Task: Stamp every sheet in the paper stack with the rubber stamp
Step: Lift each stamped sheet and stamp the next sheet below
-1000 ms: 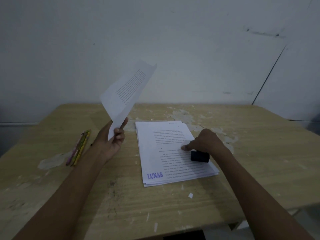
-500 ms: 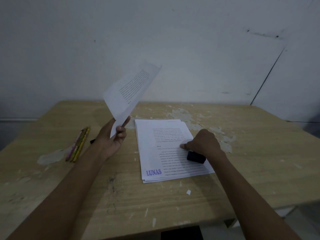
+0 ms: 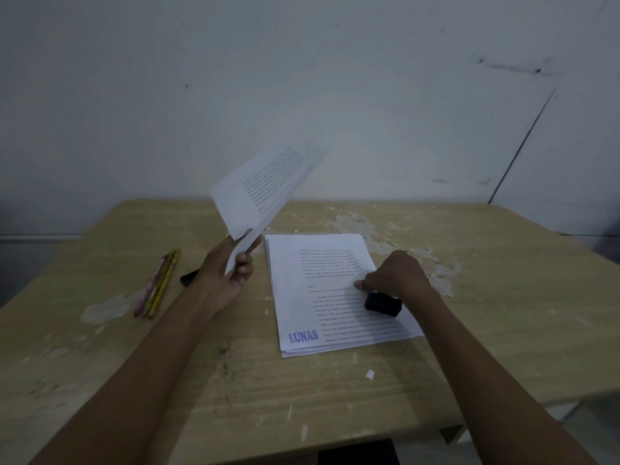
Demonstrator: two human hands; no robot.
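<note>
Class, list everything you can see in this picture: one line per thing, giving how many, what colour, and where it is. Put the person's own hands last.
Table: one, light wood with worn pale patches, fills the lower half of the view.
Paper stack: one, white with printed text and a blue LUNAS stamp mark at its near left corner, middle of the table.
Loose sheet: one, white with text, held in the air left of the stack.
Stamp: one, black, on the stack's right side.
Pencils: about three, yellow, green and pink, left on the table.
Dark object: one, black, mostly hidden behind the left wrist.
Wall: white, behind the table.
Left hand: holds the loose sheet.
Right hand: on the stamp.
</note>
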